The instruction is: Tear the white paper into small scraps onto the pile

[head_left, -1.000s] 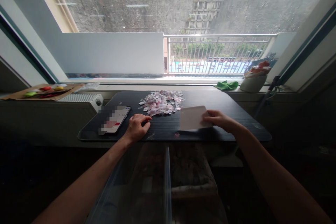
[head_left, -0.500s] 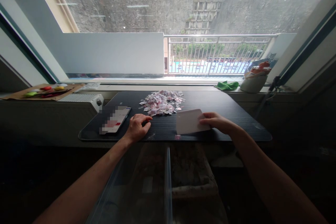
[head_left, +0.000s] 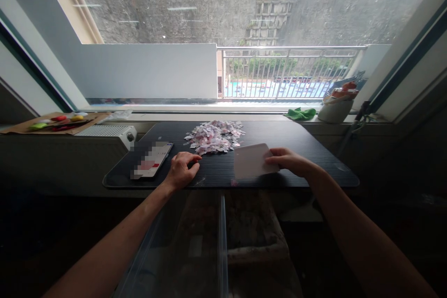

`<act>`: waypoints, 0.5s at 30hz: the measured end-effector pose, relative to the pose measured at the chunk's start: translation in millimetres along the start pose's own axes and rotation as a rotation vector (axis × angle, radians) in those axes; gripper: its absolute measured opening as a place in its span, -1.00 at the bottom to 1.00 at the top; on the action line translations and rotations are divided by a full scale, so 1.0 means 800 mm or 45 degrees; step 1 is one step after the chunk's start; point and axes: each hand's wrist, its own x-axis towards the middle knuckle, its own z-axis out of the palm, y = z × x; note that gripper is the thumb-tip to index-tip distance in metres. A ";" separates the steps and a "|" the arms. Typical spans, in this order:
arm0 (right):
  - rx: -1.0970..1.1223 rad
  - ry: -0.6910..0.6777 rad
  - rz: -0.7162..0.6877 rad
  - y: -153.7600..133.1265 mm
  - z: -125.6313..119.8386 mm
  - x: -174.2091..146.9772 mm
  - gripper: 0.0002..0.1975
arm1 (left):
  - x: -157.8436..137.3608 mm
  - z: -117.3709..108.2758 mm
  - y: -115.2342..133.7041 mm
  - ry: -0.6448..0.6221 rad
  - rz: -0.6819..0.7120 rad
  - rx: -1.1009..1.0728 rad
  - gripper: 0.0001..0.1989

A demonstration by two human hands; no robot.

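Observation:
A thin white card [head_left: 250,162] with rounded corners is pinched at its right side by my right hand [head_left: 284,159]. It is held over the near part of the dark table [head_left: 296,142], and a small pink scrap [head_left: 233,182] shows at its lower left corner. My left hand [head_left: 183,169] rests on the tabletop near the front edge, fingers loosely bent, with a gap between thumb and forefinger and nothing seen between them. Beyond it lies a heap of small, pale pink and white paper-like pieces [head_left: 214,136]. Left of this hand is a phone [head_left: 155,160] with its screen lit and partly blurred out.
A white radiator [head_left: 108,133] stands left of the table. Brown paper [head_left: 21,123] with coloured items lies on the left ledge. On the sill at right are a green cloth [head_left: 300,114] and a pale pot [head_left: 335,109]. A clear divided box [head_left: 223,242] sits below the table.
The view has shifted very slightly. The white card has dipped a little at its lower left and covers more of the pink scrap. My left hand stays in place.

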 end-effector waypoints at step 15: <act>-0.076 -0.104 -0.067 0.006 0.009 0.013 -0.74 | 0.001 -0.002 0.003 -0.019 -0.006 -0.007 -0.77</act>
